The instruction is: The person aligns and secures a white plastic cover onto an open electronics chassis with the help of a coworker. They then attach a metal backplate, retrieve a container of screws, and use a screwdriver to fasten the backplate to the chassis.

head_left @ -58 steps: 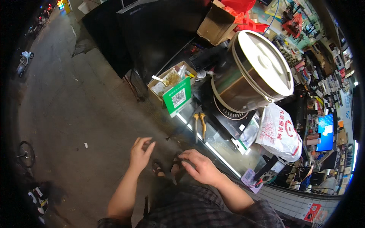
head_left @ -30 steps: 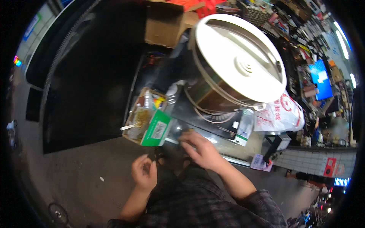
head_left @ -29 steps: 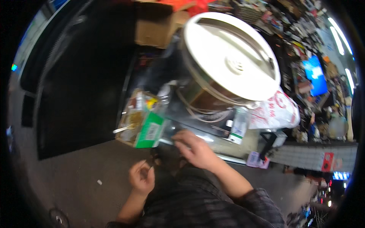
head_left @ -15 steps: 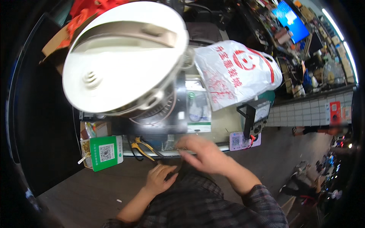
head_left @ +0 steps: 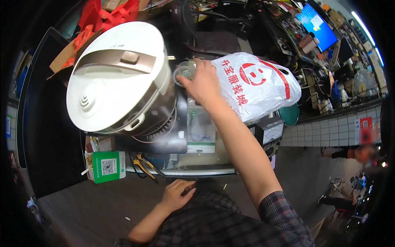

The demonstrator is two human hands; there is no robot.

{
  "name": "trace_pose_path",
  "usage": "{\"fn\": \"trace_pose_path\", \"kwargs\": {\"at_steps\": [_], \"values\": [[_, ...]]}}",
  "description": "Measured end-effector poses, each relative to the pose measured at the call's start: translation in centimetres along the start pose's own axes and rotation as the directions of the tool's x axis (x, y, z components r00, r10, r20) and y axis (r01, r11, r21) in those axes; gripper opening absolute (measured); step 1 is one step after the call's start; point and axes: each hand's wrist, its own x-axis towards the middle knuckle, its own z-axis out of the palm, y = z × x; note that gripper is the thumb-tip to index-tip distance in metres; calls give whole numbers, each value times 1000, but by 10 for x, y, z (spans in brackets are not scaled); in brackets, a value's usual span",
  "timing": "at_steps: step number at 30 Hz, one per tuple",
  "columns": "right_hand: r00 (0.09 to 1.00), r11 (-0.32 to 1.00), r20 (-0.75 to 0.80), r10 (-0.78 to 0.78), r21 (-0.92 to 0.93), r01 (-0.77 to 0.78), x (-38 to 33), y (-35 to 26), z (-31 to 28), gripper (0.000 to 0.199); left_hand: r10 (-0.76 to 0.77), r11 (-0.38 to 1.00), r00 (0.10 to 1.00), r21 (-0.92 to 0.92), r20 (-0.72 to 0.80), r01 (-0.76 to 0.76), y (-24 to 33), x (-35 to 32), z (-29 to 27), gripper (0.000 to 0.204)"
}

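Observation:
My right hand reaches far over the glass counter and touches a small round clear container behind the big white and metal rice cooker. Its fingers lie on the container's rim; whether they grip it I cannot tell. A white plastic bag with red print sits right of that hand. My left hand rests low against my plaid shirt at the counter's front edge, fingers loosely curled, holding nothing that I can see.
A green card stand and yellow-handled pliers lie at the counter's front left. A packaged item with a green label lies under my right forearm. A meter, a blue screen and cluttered shelves fill the right and back.
My right hand has gone from the counter's front edge up to the small container beside the cooker. The view has swung right over the counter. My left hand stays low by my body.

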Motion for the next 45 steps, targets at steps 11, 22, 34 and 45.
{"fn": "trace_pose_path", "kwargs": {"at_steps": [11, 22, 34, 45], "values": [[998, 961, 44, 35, 273, -46, -54, -9, -73, 66, -124, 992, 987, -17, -100, 123, -8, -18, -8, 29], [916, 956, 368, -163, 288, 54, -162, -32, -61, 73, -151, 988, 988, -12, -1, 151, -10, -2, -3, 31], [811, 662, 489, 323, 496, -562, -63, 20, -18, 44, -198, 980, 977, -46, -76, 195, -12, -24, -1, 29], [728, 444, 527, 438, 577, -685, -14, 17, 12, 47, -250, 968, 958, -61, -140, 244, -20, -62, 4, 29]]}}
